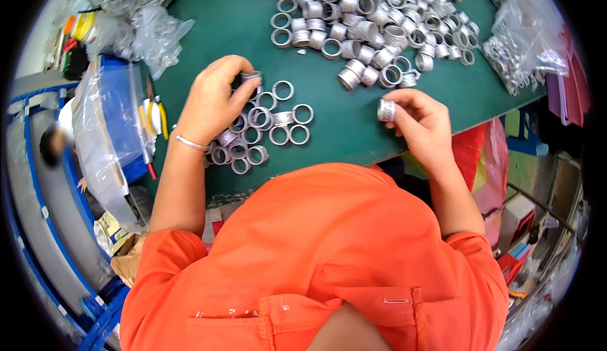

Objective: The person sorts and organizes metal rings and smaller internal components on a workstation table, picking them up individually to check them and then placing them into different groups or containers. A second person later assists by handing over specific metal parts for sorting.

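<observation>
The surface (341, 142) bears dozens of metal rings (367, 30) toward its far edge; the left hand (216, 93) pinches one, the right hand (425, 123) another.

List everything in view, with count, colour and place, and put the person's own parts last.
heaped short metal rings: many, silver-grey, far side of table
grouped short metal rings: over a dozen, silver-grey, by left hand
held metal rings: one visible per hand, silver-grey, left and right
flat tabletop: one, green, centre
crinkled plastic bags: several, clear, far left and far right
yellow-handled tool: one, left edge
metal frame: blue, far left
co-worker: one, partly visible, far left
edge clutter: uncountable, mixed colours
cloth shirt: one, orange, lower centre
thin bracelet: one, silver, left wrist
left hand: one, bare, left
right hand: one, bare, right
</observation>
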Motion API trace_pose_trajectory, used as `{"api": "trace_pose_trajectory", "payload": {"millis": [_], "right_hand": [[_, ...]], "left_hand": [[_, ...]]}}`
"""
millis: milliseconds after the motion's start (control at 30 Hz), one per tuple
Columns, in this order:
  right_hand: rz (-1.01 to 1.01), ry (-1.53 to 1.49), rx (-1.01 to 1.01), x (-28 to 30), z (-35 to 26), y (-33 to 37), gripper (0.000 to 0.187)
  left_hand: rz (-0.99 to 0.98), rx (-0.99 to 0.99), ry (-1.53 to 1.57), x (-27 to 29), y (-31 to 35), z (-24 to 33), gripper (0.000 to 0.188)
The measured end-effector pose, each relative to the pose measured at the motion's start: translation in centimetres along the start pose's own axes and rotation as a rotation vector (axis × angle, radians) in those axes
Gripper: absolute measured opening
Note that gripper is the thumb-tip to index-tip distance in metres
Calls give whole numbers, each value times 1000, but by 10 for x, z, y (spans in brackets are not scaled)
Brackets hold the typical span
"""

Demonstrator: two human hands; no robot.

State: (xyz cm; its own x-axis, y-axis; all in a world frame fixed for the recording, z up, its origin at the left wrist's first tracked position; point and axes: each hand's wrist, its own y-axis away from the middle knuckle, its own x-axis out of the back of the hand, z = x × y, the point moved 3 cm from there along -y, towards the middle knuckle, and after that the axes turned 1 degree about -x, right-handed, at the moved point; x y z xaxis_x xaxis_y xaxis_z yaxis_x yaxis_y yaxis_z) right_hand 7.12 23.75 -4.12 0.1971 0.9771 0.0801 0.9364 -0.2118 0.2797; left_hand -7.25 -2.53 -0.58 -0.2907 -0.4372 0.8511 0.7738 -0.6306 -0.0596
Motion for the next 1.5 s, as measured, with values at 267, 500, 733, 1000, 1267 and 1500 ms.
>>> {"api": "trace_pose_trajectory", "payload": {"millis": [267, 500, 733, 1000, 1267, 1500], "right_hand": [[-229, -376, -333, -5, 4, 2, 15], [-86, -132, -46, -3, -1, 12, 13], [597, 241, 207, 145, 34, 54, 12], [749, 1069, 109, 207, 65, 96, 11], [212, 795, 839, 23, -26, -8, 24], [53, 517, 625, 15, -25, -17, 15]], "left_hand": [[-39, -55, 23, -1, -5, 3, 14], [-22, -37, 24, 0, -5, 5, 18], [29, -16, -1, 4, -4, 5, 19], [233, -182, 55, 3, -19, 32, 12], [89, -351, 243, -29, -23, 81, 13], [25, -269, 322, -36, -12, 76, 12]]}}
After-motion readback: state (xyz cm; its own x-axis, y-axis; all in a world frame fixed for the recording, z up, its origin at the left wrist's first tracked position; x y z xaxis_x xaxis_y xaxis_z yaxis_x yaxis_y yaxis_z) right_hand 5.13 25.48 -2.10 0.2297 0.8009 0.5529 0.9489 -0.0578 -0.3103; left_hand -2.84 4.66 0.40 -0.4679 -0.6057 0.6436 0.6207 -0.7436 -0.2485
